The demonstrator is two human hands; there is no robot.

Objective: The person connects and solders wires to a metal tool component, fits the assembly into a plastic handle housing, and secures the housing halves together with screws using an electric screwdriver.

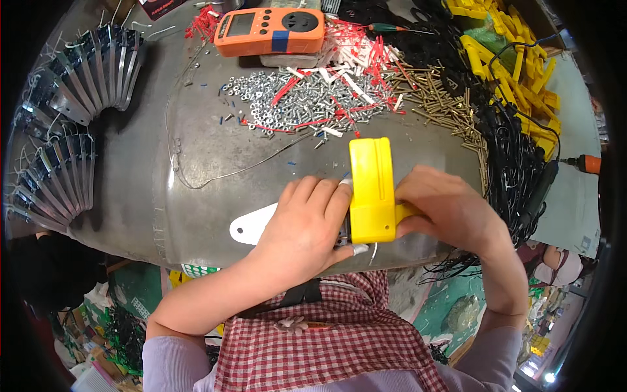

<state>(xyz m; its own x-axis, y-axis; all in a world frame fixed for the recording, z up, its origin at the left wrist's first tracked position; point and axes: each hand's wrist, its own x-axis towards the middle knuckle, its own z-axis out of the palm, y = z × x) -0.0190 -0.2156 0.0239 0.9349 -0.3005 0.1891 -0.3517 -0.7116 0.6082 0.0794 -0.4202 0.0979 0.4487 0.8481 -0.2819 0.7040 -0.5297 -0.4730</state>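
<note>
Just in front of me, above the table's near edge, is a yellow plastic housing (371,189), boxy with a raised rib along it. My right hand (450,202) grips its right side, fingers closed around a small tab there. My left hand (304,222) is closed over a white flat plate (251,224) with a rounded, holed end, up against the housing's left side. White covers sit on the left thumb and a fingertip. A short white wire (374,253) hangs below the housing. What lies under the left palm is hidden.
An orange multimeter (270,32) lies at the back, by piled silver screws and nuts (287,98), red and white wires (356,49) and brass screws (444,104). Black cables (516,163) and yellow parts (522,72) fill the right. Metal strips with wires (98,72) stand left.
</note>
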